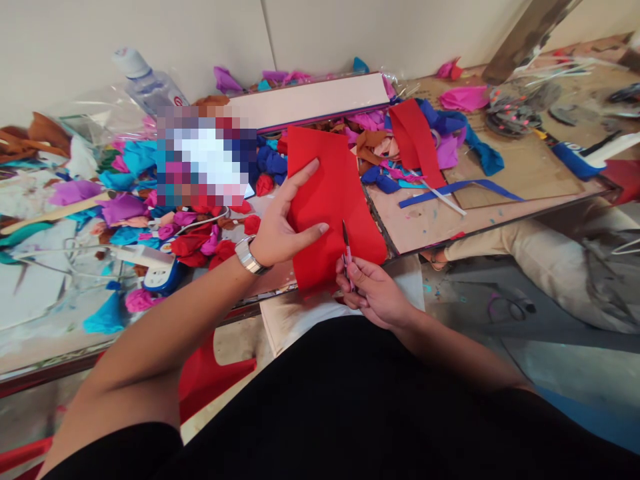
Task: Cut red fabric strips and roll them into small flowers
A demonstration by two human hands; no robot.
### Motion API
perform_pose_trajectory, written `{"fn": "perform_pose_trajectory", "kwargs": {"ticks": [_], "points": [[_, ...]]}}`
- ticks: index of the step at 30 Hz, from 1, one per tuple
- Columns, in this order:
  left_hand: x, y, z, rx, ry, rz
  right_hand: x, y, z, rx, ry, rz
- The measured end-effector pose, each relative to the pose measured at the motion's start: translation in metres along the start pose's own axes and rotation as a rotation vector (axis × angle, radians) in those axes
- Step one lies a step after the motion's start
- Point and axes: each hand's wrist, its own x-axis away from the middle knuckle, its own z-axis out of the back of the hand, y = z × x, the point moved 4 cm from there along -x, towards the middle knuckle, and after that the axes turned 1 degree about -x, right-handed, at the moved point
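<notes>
A large red sheet (327,187) lies over the table's front edge, its lower end hanging toward my lap. My left hand (287,230), with a metal watch on the wrist, rests on the sheet's left side, thumb and fingers spread apart. Small scissors (346,250) with pink handles are in my right hand (370,287), whose fingers wrap round the handles. The blades look closed and point up over the sheet's lower part. Behind the sheet lies a long white board (310,100).
Crumpled coloured cloth pieces (123,207), a blue-and-white power strip (163,277) and a clear bottle (153,87) are at the left. Another red strip (415,140), a blue strip (465,190) and a pincushion-like item (513,113) lie right. A person's leg (540,260) shows at right.
</notes>
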Motion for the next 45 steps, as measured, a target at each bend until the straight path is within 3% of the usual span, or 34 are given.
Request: {"fn": "perform_pose_trajectory", "kwargs": {"ticks": [17, 31, 45], "points": [[0.001, 0.001, -0.002, 0.016, 0.031, 0.030, 0.001, 0.000, -0.001, 0.020, 0.013, 0.010], [0.001, 0.004, -0.003, 0.005, 0.023, 0.015, -0.005, -0.014, -0.003, 0.002, -0.001, 0.056], [0.001, 0.009, -0.005, -0.064, 0.111, 0.039, -0.005, -0.011, -0.003, -0.034, 0.005, 0.051]]}}
